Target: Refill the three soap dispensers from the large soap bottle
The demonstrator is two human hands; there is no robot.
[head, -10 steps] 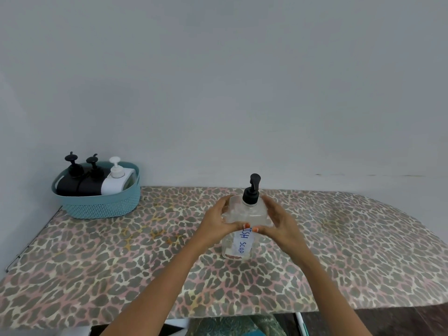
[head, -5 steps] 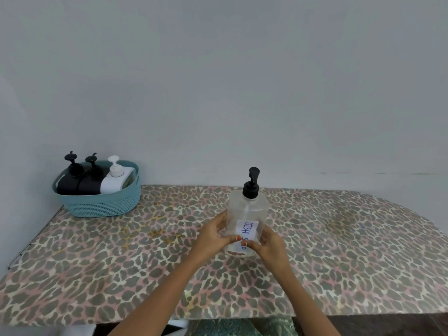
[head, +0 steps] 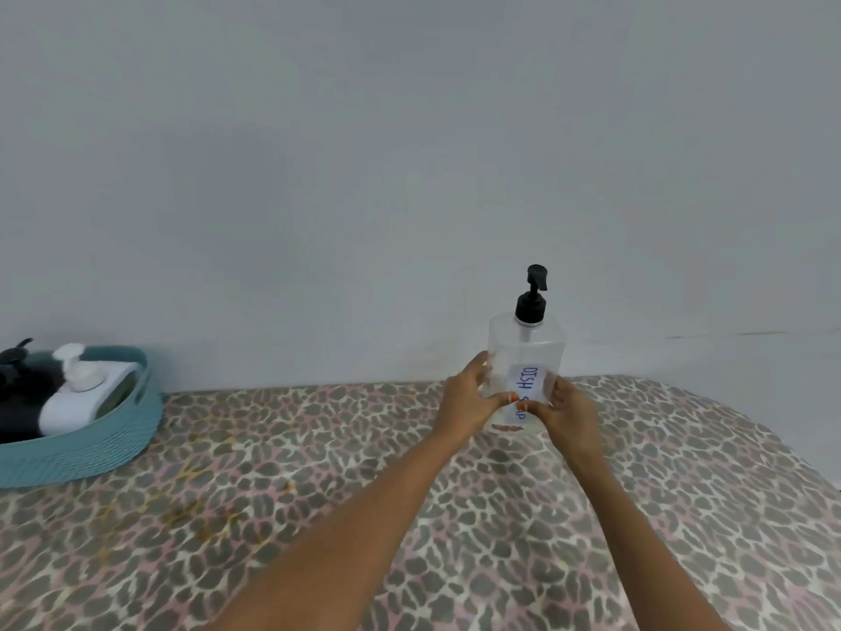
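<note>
We judge this an early step: left hand (head: 468,403) and right hand (head: 569,414) both grip the large soap bottle (head: 523,352), upright over the surface (head: 318,494). Next we need the dispensers (head: 77,398) from the basket (head: 91,448), well apart.

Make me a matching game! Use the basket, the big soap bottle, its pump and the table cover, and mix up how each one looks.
1 basket
2 large soap bottle
3 pump
4 table cover

a black
b leopard spots
c teal
d clear, with a paper label

Pairs: 1-c, 2-d, 3-a, 4-b.
</note>
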